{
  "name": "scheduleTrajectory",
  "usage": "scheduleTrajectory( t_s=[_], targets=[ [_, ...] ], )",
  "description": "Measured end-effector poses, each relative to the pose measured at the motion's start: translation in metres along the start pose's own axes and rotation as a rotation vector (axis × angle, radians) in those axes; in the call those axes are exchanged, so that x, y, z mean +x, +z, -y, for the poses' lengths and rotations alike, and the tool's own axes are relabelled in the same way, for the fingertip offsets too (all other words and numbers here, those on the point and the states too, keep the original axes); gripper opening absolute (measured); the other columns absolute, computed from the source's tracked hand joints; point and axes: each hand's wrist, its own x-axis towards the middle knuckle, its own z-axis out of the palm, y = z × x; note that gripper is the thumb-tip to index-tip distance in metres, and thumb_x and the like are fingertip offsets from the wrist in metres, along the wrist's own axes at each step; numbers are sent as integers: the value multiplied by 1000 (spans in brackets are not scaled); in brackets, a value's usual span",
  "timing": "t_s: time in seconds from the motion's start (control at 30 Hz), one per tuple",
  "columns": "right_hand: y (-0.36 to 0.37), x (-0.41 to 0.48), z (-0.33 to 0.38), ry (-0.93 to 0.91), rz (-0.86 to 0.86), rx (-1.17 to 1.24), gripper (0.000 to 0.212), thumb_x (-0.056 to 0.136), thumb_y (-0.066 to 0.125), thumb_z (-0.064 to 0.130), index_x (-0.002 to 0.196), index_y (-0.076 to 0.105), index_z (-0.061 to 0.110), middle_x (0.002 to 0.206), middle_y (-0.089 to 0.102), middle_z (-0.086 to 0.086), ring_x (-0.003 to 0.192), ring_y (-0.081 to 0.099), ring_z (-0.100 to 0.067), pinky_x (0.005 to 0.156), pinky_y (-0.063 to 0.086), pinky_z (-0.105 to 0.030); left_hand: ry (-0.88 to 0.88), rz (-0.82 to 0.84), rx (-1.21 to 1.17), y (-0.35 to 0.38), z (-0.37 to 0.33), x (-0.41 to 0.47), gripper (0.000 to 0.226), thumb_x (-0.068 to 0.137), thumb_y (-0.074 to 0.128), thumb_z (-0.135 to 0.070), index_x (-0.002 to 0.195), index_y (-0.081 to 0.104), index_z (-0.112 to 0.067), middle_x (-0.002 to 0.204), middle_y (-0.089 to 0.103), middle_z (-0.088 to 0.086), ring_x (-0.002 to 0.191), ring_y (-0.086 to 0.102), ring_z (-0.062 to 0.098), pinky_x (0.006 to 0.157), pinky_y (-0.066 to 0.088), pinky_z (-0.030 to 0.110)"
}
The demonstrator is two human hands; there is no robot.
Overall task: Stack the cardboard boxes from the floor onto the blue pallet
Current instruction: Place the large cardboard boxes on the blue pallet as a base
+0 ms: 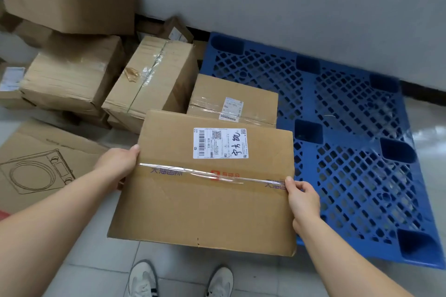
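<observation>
Left hand: the left hand (118, 164) clasps the left edge of the held box (205, 200), with the thumb lying along the top rim and the fingers hidden down the side.
Right hand: the right hand (303, 202) grips the right edge, with the thumb tip on the top face at the end of the clear tape (193, 172) and the fingers curled round the side.
Held box: a wide, flat carton with a white shipping label (220, 143) facing up. It seems to be carried clear of the tiled floor (84, 260), above the white shoes (142, 279), and its right edge overlaps the pallet's near-left side.
Blue pallet: the blue pallet (362, 128) lies to the right against the wall, with most of its lattice bare.
Labelled carton: a labelled carton (231, 99) sits just beyond the held box at the pallet's left edge. I cannot tell whether it rests fully on the pallet.
Floor pile: more boxes (149, 79) are heaped to the left, beside a flattened sheet (41, 166) printed with a line drawing.
Step in hand: carrying a box across to the pallet, early in the task by the look of it.
Next move: it likely calls for swinging the box to the right and lowering it flat and square to the pallet's edges, beside the labelled carton.
</observation>
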Motion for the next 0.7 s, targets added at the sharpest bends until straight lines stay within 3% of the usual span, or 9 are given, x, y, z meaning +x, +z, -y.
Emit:
scheduleTrajectory(
  t_s=[0.33, 0.53, 0.63, 0.7],
  targets=[
    [-3, 35, -68, 81, 34, -66, 17, 94, 58, 31, 104, 62, 18, 103, 61, 0, 99, 56, -23, 87, 47, -39, -82, 55, -20, 71, 20, 12, 47, 96, 37, -47, 106, 62, -8, 99, 61, 15, 85, 57, 34, 76, 50, 40],
    [17, 53, -103, 167, 123, -45, 15, 93, 57, 26, 105, 64, 20, 103, 64, 5, 101, 57, -19, 96, 47, -39, -57, 80, -6, 107, 37, 29, 44, 100, 35, -41, 124, 59, -12, 124, 57, 17, 112, 53, 37, 98, 44, 43],
    [26, 64, -111, 177, 153, -28, 9, 96, 54, 21, 100, 61, 24, 98, 60, 5, 96, 53, -18, 90, 44, -34, -55, 116, -12, 120, 41, 36, 44, 101, 35, -40, 129, 55, -12, 125, 55, 16, 112, 51, 37, 98, 44, 44],
    [30, 70, -114, 189, 194, -21, 17, 97, 53, 20, 111, 61, 18, 108, 60, 2, 102, 52, -19, 91, 41, -33, -73, 155, -24, 129, 41, 40, 45, 102, 35, -39, 133, 50, -11, 126, 52, 15, 110, 48, 34, 93, 43, 41]
  ],
)
